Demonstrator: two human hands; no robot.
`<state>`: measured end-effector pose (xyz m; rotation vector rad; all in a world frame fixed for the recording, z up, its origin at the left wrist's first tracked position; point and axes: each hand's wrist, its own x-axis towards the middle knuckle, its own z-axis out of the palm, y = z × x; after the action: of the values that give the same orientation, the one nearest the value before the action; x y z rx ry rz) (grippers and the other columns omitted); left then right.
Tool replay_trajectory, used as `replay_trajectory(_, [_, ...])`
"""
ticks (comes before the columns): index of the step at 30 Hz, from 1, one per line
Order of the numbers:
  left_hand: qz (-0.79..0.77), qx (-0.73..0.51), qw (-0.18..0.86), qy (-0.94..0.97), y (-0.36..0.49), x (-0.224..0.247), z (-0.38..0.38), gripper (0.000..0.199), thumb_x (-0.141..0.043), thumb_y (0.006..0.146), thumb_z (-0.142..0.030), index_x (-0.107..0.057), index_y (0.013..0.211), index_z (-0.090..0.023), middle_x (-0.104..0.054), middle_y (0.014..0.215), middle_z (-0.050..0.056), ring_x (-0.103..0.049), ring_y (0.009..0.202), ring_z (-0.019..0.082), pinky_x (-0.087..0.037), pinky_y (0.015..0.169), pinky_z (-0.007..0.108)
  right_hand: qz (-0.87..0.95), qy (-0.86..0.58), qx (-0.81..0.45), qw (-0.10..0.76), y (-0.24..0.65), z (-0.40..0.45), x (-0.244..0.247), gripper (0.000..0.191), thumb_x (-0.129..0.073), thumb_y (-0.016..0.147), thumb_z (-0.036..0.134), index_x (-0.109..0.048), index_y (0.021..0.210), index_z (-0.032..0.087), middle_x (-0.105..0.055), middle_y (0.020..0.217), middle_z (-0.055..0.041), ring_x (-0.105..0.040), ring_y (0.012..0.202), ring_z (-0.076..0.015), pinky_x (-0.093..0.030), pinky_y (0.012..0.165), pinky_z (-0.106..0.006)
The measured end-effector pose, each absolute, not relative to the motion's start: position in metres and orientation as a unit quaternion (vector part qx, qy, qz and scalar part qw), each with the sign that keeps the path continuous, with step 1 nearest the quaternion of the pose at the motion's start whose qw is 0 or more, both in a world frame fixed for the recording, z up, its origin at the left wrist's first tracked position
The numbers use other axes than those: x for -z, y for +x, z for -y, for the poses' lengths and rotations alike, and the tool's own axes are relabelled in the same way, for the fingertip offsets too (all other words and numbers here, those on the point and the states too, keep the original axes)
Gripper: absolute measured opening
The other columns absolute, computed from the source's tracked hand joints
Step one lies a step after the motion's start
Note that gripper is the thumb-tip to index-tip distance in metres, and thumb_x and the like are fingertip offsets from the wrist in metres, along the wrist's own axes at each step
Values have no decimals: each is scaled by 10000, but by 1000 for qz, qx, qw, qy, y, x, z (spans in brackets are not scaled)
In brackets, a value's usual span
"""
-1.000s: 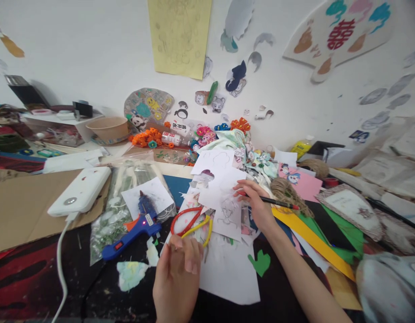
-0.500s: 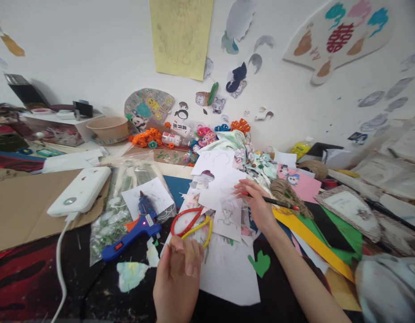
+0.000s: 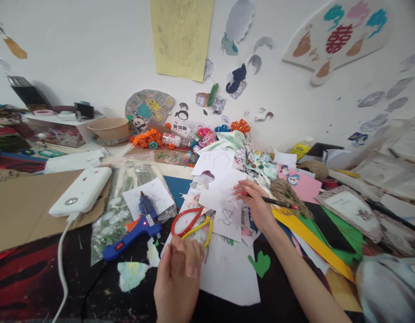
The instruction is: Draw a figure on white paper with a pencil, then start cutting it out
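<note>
My right hand [image 3: 256, 204] rests on the white drawing paper [image 3: 224, 184], with a slim black pencil [image 3: 278, 202] with red ends lying through its fingers. A pencil sketch of a head and shoulders [image 3: 226, 215] shows just left of that hand. My left hand [image 3: 180, 273] is raised palm up at the front, fingers loosely curled and nothing visible in them. Directly behind its fingertips lie scissors with red and yellow handles [image 3: 207, 233]; their blades are hidden. A larger white sheet [image 3: 231, 273] spreads under the papers between my hands.
On the left are a blue glue gun [image 3: 130, 240] with a lit red light, a plastic bag of green bits [image 3: 108, 229], and a white power bank [image 3: 80, 192] with its cable. Twine [image 3: 288, 193], coloured paper [image 3: 342, 229] and a green paper scrap [image 3: 260, 264] lie right.
Both hands and the pencil stay practically still. The view shifts very slightly, moving things at the left a few pixels to the right.
</note>
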<state>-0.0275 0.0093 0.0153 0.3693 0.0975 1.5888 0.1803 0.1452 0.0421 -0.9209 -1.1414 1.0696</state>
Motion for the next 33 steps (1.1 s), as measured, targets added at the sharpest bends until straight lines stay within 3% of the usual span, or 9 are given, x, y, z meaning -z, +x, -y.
replay_trajectory(17, [-44,-705,687,172,-27,-18,-9,329,-387,1030,-313,-642,841,-225,-253,545,-42,-365,589,123,-445,721,266,493,-400,-464,618,181,-144,-44,188,-687,870,363,-745,1003,243,-758,961,-48,-694,843,-200,-517,752,-333])
replay_trajectory(21, [-47,-707,685,170,-27,-19,-8,328,-392,1026,-307,-641,829,-224,-238,540,-42,-354,582,127,-439,711,271,496,-366,-484,621,181,-142,-48,273,-652,901,379,-738,1136,271,-738,1233,-66,-688,1089,-243,-510,927,-378])
replay_trajectory(25, [-50,-708,685,162,-26,-20,-8,333,-397,1027,-315,-638,817,-222,-224,532,-44,-350,580,127,-434,717,273,467,-315,-545,620,180,-140,-55,397,-567,950,444,-653,1328,361,-552,1520,10,-517,1397,-230,-381,1162,-396])
replay_trajectory(33, [-51,-707,686,163,-27,-18,-8,312,-417,1019,-315,-634,813,-227,-215,523,-43,-363,575,127,-433,712,272,428,-280,-582,632,183,-134,-68,500,-337,990,654,-567,1395,470,-436,1598,76,-420,1475,-187,-384,1194,-450])
